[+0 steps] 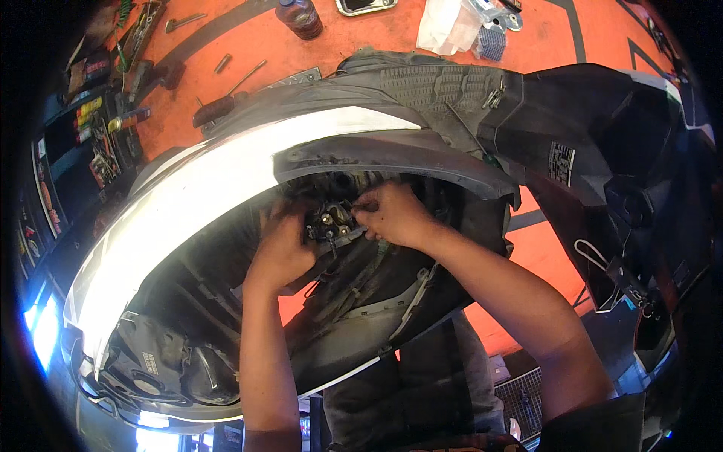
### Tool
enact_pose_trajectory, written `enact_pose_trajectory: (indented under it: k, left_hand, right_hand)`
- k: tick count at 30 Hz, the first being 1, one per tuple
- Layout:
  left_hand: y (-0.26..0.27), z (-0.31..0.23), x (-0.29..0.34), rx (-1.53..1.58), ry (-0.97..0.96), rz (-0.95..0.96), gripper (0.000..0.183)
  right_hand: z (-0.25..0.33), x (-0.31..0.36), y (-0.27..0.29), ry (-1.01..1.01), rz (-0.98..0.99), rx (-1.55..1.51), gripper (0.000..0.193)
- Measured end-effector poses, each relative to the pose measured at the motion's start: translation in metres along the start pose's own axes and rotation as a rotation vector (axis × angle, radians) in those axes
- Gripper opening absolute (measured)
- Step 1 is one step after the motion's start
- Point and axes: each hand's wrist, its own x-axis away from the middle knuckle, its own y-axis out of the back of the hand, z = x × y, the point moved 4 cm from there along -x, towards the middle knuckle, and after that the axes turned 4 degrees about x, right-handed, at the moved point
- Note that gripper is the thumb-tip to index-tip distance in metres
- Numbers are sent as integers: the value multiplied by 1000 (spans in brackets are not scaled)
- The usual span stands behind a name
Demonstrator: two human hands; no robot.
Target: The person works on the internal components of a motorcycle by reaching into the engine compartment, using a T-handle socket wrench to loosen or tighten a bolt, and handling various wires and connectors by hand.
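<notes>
In the head view, I found the metal assembly [331, 224] inside the opening of the vehicle body [392, 153], near the opening's far edge, with several round brass-coloured and silvery parts exposed on its face. My left hand [282, 245] was at the assembly's left edge, back of the hand upward, fingers bent down into the shadowed space; the fingertips were partly hidden, and I could not tell whether they were clamped on anything. My right hand [398, 215] was at the assembly's right edge, thumb and forefinger drawn close together at its side; whether a small part was pinched between them could not be determined. A long white panel [203, 177] curved along the left and far edges of the opening. Orange floor [527, 226] showed through gaps in the bodywork. Beyond the vehicle's far edge, the same floor carried a dark bottle [300, 20], a shallow tray [367, 7] to the right of it, and a white sheet [443, 29] further right. A thin-shafted tool [247, 77] lay nearer the body. Off the body's left edge stood storage trays [102, 151] with assorted items. A pale looped cord [591, 253] hung by the dark bodywork at right.
</notes>
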Motion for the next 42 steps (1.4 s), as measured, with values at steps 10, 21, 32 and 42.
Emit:
enact_pose_trajectory:
  k: [10,21,32,42]
  left_hand:
    - [3,-6,-3,44,-19,21,58]
    - [0,-4,-4,-15,-29,-14,57]
    - [-10,-1,-9,1,-72,-88,52]
    - [-36,7,-39,-198,123,-236,56]
  right_hand:
    - [0,-4,3,-25,0,10,31]
    - [-2,-8,4,48,-17,57,29]
    - [-3,-11,-7,-44,86,-19,68]
    - [16,-28,-9,28,-271,203,49]
